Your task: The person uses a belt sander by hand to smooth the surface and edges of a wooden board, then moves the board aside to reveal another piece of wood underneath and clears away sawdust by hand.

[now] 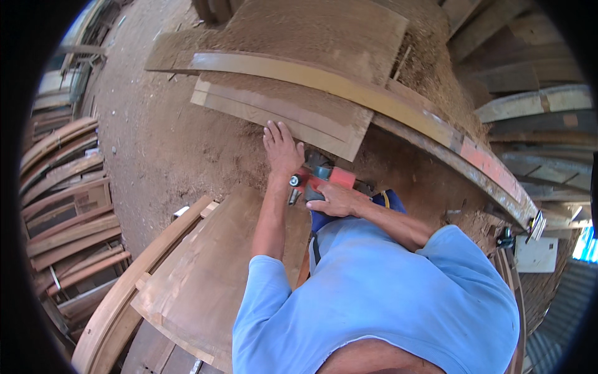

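Note:
A red and black handheld power tool, which looks like an electric planer [342, 178], is in front of my waist. My right hand [336, 199] wraps over its dark handle from above. Just left of the tool, my left hand [283, 151] reaches forward with fingers stretched out. Its fingertips meet the near edge of a flat wooden panel [299, 124], which has a paler border strip. The underside of the tool is hidden from me.
Beyond the panel, a long yellowish beam [324, 81] runs across to the right. Sawdust covers a wide board [317, 31] behind it. A large wooden door-like panel [212, 268] lies at the near left. Timber stacks [75, 218] line the left; more planks [536, 112] stand right.

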`<act>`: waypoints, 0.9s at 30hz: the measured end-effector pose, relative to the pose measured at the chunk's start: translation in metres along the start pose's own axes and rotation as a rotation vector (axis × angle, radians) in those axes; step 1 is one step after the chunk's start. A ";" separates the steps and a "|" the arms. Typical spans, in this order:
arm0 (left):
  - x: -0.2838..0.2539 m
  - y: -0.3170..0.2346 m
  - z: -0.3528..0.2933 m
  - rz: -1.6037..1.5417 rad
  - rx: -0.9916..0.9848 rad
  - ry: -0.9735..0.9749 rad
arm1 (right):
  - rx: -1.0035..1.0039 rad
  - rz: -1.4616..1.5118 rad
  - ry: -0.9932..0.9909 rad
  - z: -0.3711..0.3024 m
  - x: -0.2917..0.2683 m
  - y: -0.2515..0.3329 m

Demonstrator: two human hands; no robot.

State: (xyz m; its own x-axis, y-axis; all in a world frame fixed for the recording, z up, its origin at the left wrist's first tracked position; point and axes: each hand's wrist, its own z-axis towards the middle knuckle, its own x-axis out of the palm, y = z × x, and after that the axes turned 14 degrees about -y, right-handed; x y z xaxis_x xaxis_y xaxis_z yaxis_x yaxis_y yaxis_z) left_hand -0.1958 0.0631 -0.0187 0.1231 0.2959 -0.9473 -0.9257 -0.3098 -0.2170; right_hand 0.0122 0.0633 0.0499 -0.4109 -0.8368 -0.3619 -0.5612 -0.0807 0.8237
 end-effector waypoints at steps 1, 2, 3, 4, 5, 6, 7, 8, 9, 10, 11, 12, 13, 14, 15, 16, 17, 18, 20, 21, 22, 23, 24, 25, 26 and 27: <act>0.003 -0.012 -0.008 -0.040 -0.011 0.041 | 0.034 -0.007 -0.029 -0.011 0.000 -0.012; 0.005 -0.033 -0.016 -0.006 0.021 0.085 | 0.081 -0.015 -0.059 -0.026 -0.002 -0.025; 0.003 -0.052 -0.019 0.034 0.052 0.117 | 0.176 -0.087 -0.011 -0.037 -0.018 -0.021; 0.000 -0.069 -0.022 0.076 0.080 0.148 | 0.189 -0.071 -0.051 -0.048 -0.019 -0.034; 0.002 -0.078 -0.031 0.048 0.094 0.131 | 0.189 -0.056 -0.092 -0.058 -0.018 -0.046; 0.001 -0.087 -0.039 0.008 0.105 0.132 | 0.195 -0.040 -0.128 -0.066 -0.018 -0.051; -0.001 -0.095 -0.046 -0.032 0.114 0.132 | 0.197 -0.028 -0.148 -0.074 -0.020 -0.055; -0.003 -0.101 -0.052 -0.070 0.119 0.134 | 0.215 -0.031 -0.149 -0.077 -0.021 -0.060; -0.011 -0.118 -0.052 -0.108 0.100 0.212 | 0.246 -0.032 -0.154 -0.082 -0.022 -0.070; -0.018 -0.134 -0.050 -0.145 0.078 0.291 | 0.276 -0.033 -0.157 -0.085 -0.022 -0.079; -0.027 -0.144 -0.049 -0.181 0.048 0.360 | 0.255 -0.035 -0.184 -0.085 -0.020 -0.085; -0.025 -0.146 -0.054 -0.301 0.083 0.387 | 0.234 -0.037 -0.209 -0.084 -0.017 -0.091; -0.023 -0.144 -0.058 -0.422 0.116 0.412 | 0.210 -0.042 -0.233 -0.081 -0.012 -0.097; -0.023 -0.140 -0.064 -0.541 0.139 0.430 | 0.182 -0.050 -0.247 -0.076 -0.006 -0.102; -0.024 -0.139 -0.067 -0.688 -0.022 0.441 | 0.101 -0.032 -0.282 -0.070 0.002 -0.116; -0.026 -0.136 -0.070 -0.834 -0.182 0.446 | 0.018 -0.015 -0.316 -0.060 0.013 -0.133; -0.029 -0.128 -0.076 -0.971 -0.358 0.441 | 0.025 0.005 -0.278 -0.052 0.014 -0.125; -0.034 -0.117 -0.079 -0.924 -0.395 0.372 | 0.039 0.022 -0.247 -0.046 0.014 -0.119; -0.050 -0.084 -0.085 -0.827 -0.468 0.217 | 0.249 0.037 -0.074 -0.037 -0.014 -0.049; -0.058 -0.067 -0.090 -0.869 -0.556 0.206 | 0.171 0.073 -0.112 -0.025 0.000 -0.061; -0.065 -0.039 -0.104 -0.903 -0.648 0.172 | 0.069 0.110 -0.132 -0.010 0.022 -0.069; -0.065 -0.014 -0.119 -0.834 -0.734 0.209 | 0.002 0.144 -0.142 -0.004 0.025 -0.049; -0.053 0.014 -0.137 -0.660 -0.675 0.203 | -0.068 0.180 -0.161 0.001 0.023 -0.026; -0.047 0.023 -0.146 -0.603 -0.668 0.171 | -0.061 0.205 -0.174 0.007 0.021 -0.019; -0.048 0.030 -0.155 -0.560 -0.728 0.210 | -0.039 0.241 -0.167 0.013 0.020 -0.012; -0.052 0.038 -0.166 -0.503 -0.808 0.254 | -0.013 0.212 -0.084 0.021 0.012 0.013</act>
State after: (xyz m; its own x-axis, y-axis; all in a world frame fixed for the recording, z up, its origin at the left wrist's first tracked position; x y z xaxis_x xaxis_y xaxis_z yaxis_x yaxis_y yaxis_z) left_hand -0.1779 -0.1142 -0.0165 0.5964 0.3888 -0.7022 -0.2331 -0.7533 -0.6150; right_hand -0.0152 0.0635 0.0474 -0.5776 -0.7875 -0.2150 -0.4471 0.0849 0.8904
